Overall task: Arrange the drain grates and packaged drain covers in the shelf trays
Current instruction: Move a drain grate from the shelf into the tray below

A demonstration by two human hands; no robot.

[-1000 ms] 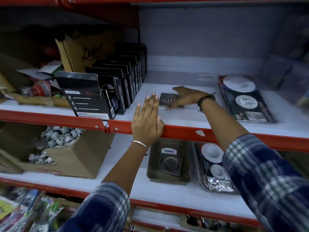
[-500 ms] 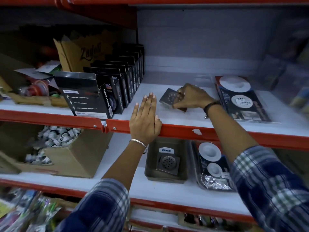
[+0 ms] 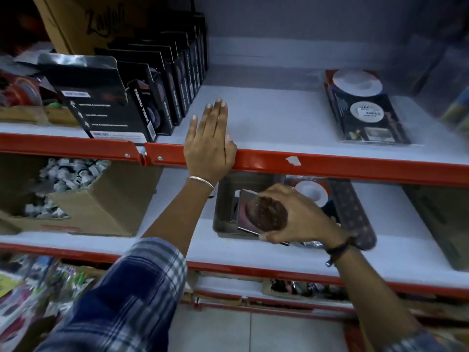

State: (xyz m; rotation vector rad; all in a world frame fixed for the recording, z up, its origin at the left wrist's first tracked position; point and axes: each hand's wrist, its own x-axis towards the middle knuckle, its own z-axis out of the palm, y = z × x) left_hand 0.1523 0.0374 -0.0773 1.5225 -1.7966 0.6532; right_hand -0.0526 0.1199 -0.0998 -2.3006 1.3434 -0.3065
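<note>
My right hand (image 3: 302, 219) grips a square metal drain grate (image 3: 258, 214) with a round perforated centre, held tilted just above the grey tray (image 3: 222, 212) on the lower shelf. Another grate in that tray is mostly hidden behind the held one. My left hand (image 3: 209, 146) lies flat on the red front edge of the upper shelf, fingers together and holding nothing. A packaged drain cover (image 3: 363, 107) with white discs lies on the upper shelf at the right. More packaged covers (image 3: 314, 191) sit in a tray right of the grey tray.
A row of black boxes (image 3: 142, 97) stands on the upper shelf at the left. A cardboard box (image 3: 83, 196) of small white fittings sits on the lower shelf at the left. The red shelf rail (image 3: 330, 166) runs between the two shelves.
My right hand lifted the grate off the upper shelf and brought it down to the grey tray on the lower shelf. My left hand stayed on the rail.
</note>
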